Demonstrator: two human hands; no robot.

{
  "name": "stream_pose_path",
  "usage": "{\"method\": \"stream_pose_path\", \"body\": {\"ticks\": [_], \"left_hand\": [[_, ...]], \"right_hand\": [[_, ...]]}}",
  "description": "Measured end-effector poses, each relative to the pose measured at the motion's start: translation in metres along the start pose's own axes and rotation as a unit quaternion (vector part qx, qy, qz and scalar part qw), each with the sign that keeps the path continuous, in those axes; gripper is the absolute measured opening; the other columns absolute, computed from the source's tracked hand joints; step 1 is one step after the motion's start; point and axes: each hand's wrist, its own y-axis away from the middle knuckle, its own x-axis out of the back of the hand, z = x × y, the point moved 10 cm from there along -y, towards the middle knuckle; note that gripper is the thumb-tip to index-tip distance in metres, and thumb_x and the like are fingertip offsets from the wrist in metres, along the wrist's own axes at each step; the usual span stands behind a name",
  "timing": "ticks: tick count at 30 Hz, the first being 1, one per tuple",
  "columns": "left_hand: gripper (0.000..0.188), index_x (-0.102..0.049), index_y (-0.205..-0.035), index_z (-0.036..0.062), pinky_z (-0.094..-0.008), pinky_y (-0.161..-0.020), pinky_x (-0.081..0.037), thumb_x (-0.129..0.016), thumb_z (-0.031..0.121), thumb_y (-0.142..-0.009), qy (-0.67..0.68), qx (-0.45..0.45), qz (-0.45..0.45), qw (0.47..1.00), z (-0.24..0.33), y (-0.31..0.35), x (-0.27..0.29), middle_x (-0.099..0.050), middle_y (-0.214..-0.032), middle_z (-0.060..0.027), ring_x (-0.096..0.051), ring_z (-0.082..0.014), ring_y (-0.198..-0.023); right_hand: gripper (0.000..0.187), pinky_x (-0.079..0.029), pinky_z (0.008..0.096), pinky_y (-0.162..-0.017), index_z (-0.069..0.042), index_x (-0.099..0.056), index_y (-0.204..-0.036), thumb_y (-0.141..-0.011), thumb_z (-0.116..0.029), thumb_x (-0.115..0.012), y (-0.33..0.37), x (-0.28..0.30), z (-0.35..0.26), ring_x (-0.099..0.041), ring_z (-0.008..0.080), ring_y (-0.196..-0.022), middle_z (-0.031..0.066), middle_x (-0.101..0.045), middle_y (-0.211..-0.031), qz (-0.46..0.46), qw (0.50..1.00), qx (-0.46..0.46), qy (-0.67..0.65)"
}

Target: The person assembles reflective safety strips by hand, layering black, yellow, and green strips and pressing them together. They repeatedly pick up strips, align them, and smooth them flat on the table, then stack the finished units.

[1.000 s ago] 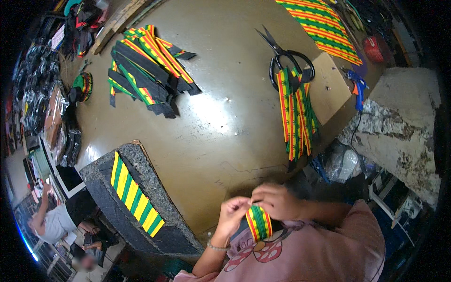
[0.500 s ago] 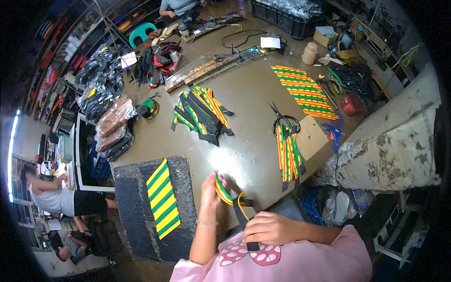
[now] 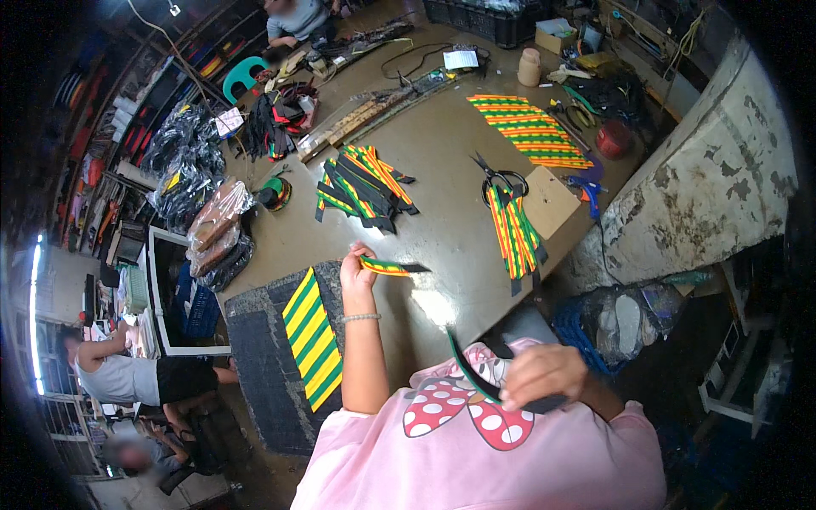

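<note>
My left hand (image 3: 357, 265) is closed on one end of a striped strip (image 3: 387, 267) in yellow, green and red, whose black end points right over the table. Near my chest my right hand (image 3: 546, 376), somewhat blurred, grips a dark strip with a green edge (image 3: 466, 365); it arches up and left from the fingers. Beyond my left hand lies a loose pile of striped and black strips (image 3: 365, 191). Black-handled scissors (image 3: 500, 180) rest at the top of another bundle of strips (image 3: 516, 238). A green-and-yellow striped piece (image 3: 313, 340) lies on a dark slab (image 3: 263, 365).
At the back right lies a striped sheet (image 3: 531, 132), with a cardboard piece (image 3: 548, 204) and a blue glue gun (image 3: 586, 189) nearer. A long wooden bar (image 3: 365, 115) crosses the back. Plastic-wrapped bundles (image 3: 219, 212) line the left edge. Other people sit or stand beyond.
My left hand has moved up and away with the striped strip. My right hand has swung right and up with the dark strip; the two strips are now apart. The whole view has shifted.
</note>
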Motion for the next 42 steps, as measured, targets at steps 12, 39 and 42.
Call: {"method": "stream_pose_path", "body": {"ticks": [12, 39, 42], "left_hand": [[0.015, -0.045, -0.098, -0.0058, -0.0438, -0.090, -0.054, -0.042, -0.002, -0.083, -0.030, -0.021, 0.080, 0.996, 0.003, 0.038, 0.101, -0.056, -0.090, -0.0174, -0.060, -0.0292, -0.087], [0.118, -0.016, -0.149, 0.0055, -0.0575, -0.106, -0.023, -0.078, 0.061, -0.066, -0.873, -0.138, 0.192, 0.426, -0.275, -0.074, 0.060, -0.025, -0.142, -0.0230, -0.025, -0.0415, -0.129], [0.118, -0.016, -0.150, 0.0063, -0.0586, -0.104, -0.024, -0.079, 0.059, -0.066, -0.884, -0.237, 0.152, 0.374, -0.281, -0.081, 0.030, -0.027, -0.139, -0.0247, -0.028, -0.0409, -0.127]], "right_hand": [[0.027, -0.057, 0.0333, -0.085, 0.003, -0.054, -0.117, -0.092, -0.003, -0.061, 0.158, 0.167, 0.121, -0.064, 0.0195, -0.096, 0.0114, -0.061, -0.105, 0.622, 0.773, -0.111, -0.059], [0.019, -0.051, 0.0346, -0.067, 0.000, -0.065, -0.103, -0.094, -0.016, -0.057, 0.191, 0.278, 0.327, -0.067, 0.0248, -0.071, 0.0160, -0.069, -0.089, 0.437, 0.771, -0.381, 0.264], [0.021, -0.051, 0.0355, -0.065, 0.001, -0.066, -0.094, -0.092, -0.018, -0.059, 0.169, 0.282, 0.371, -0.066, 0.0241, -0.068, 0.0168, -0.067, -0.076, 0.220, 0.807, -0.519, 0.177]]}}
